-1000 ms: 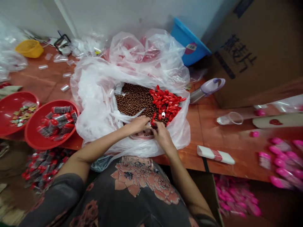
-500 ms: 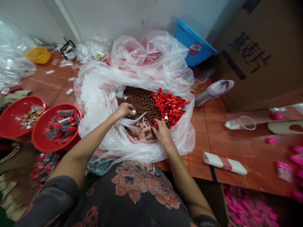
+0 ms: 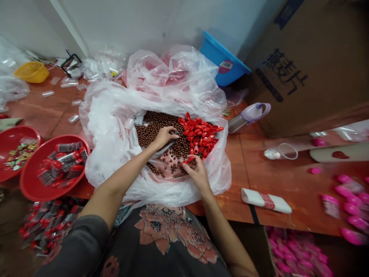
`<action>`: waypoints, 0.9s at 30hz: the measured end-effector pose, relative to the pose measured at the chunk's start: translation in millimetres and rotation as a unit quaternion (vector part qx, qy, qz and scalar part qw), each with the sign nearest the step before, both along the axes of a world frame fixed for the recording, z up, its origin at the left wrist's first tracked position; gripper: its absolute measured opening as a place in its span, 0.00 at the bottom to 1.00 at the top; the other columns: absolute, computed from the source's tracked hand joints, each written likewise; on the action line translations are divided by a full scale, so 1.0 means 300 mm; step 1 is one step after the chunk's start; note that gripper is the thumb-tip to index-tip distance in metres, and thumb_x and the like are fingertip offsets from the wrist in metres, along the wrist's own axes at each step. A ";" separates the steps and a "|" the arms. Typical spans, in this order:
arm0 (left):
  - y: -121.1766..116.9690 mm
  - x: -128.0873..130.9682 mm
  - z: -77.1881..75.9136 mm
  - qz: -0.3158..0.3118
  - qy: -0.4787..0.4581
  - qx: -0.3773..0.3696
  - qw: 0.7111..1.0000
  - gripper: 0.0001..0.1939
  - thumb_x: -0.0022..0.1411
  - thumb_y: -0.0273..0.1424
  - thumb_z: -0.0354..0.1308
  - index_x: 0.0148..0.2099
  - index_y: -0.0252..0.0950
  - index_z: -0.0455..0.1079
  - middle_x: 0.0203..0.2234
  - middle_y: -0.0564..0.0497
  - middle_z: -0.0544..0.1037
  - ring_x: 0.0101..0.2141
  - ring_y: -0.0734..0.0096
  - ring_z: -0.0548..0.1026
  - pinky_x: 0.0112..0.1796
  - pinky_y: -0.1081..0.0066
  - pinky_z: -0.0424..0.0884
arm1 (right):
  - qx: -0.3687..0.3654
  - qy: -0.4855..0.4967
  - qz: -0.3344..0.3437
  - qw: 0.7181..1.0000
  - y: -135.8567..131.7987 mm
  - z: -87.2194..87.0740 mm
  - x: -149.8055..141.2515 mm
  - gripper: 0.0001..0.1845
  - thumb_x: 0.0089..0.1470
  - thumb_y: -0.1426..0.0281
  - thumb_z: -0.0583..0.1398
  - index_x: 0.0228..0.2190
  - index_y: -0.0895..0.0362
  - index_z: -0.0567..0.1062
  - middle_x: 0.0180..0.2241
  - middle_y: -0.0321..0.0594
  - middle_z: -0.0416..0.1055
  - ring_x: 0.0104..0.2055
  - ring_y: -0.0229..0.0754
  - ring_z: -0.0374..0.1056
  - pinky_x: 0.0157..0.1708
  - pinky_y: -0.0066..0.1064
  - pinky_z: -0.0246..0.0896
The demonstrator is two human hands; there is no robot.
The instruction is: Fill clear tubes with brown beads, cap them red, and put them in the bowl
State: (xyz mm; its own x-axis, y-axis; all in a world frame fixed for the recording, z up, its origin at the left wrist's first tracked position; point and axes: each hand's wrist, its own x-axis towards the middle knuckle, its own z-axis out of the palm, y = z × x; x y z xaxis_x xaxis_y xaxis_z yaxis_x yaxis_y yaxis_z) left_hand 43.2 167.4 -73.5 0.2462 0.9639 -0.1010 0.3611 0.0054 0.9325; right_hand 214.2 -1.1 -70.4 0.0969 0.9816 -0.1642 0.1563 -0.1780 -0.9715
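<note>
My left hand (image 3: pixel 165 137) reaches over the brown chocolate balls (image 3: pixel 155 125), its fingers closed round a small clear plastic tube (image 3: pixel 175 135) that is mostly hidden. Between thumb and fingers, my right hand (image 3: pixel 197 172) pinches a red cap (image 3: pixel 188 159), just right of the bare patch among the balls. A heap of red caps (image 3: pixel 201 132) covers the right side of the balls. All of this lies in an opened white plastic bag (image 3: pixel 105 127). A few clear tubes (image 3: pixel 140 117) rest at its left inner edge.
A red basin (image 3: pixel 27 182) of filled tubes stands left, beside another red basin (image 3: pixel 3 144) of small wrapped pieces. A lidded bottle (image 3: pixel 248 115), blue basin (image 3: pixel 221 57) and large carton (image 3: pixel 311 69) are right. Pink items (image 3: pixel 353 207) lie far right.
My left hand has moved right across the balls, closer to my right hand. The red cap in my right fingers shows more fully. The whole view has shifted slightly.
</note>
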 end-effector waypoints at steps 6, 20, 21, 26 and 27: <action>-0.007 -0.024 -0.007 0.022 -0.027 -0.016 0.999 0.20 0.51 0.31 0.66 0.48 0.34 0.76 0.26 0.55 0.74 0.27 0.74 0.70 0.33 0.73 0.66 | 0.009 -0.030 0.007 0.999 -0.016 -0.005 0.008 0.13 0.49 0.59 0.64 0.33 0.54 0.72 0.32 0.36 0.74 0.33 0.41 0.69 0.37 0.34 0.66; -0.030 -0.076 0.019 0.052 -0.053 -0.053 0.996 0.20 0.46 0.29 0.68 0.43 0.35 0.70 0.32 0.52 0.77 0.29 0.73 0.74 0.27 0.77 0.66 | 0.106 -0.315 0.186 0.925 -0.067 -0.015 0.026 0.16 0.59 0.69 0.57 0.48 0.51 0.77 0.39 0.44 0.74 0.43 0.49 0.70 0.45 0.42 0.67; -0.030 -0.072 0.022 0.053 -0.064 -0.057 0.995 0.20 0.46 0.30 0.69 0.43 0.35 0.70 0.32 0.51 0.77 0.30 0.73 0.74 0.27 0.77 0.67 | 0.107 -0.330 0.191 0.918 -0.068 -0.014 0.025 0.16 0.59 0.68 0.57 0.48 0.51 0.77 0.39 0.44 0.74 0.43 0.50 0.70 0.45 0.42 0.67; -0.070 -0.063 0.116 0.037 -0.228 -0.092 0.969 0.23 0.45 0.33 0.72 0.44 0.33 0.71 0.36 0.50 0.79 0.33 0.71 0.77 0.33 0.72 0.75 | 0.111 -0.273 0.146 0.944 -0.072 0.004 0.026 0.19 0.64 0.64 0.53 0.53 0.52 0.74 0.44 0.46 0.74 0.47 0.48 0.70 0.50 0.43 0.66; -0.095 -0.065 0.150 0.033 -0.261 -0.098 0.960 0.25 0.45 0.34 0.72 0.45 0.34 0.72 0.37 0.50 0.79 0.34 0.70 0.78 0.34 0.70 0.76 | 0.111 -0.241 0.114 0.957 -0.071 0.010 0.029 0.20 0.64 0.63 0.52 0.55 0.52 0.72 0.46 0.46 0.73 0.49 0.48 0.70 0.52 0.43 0.66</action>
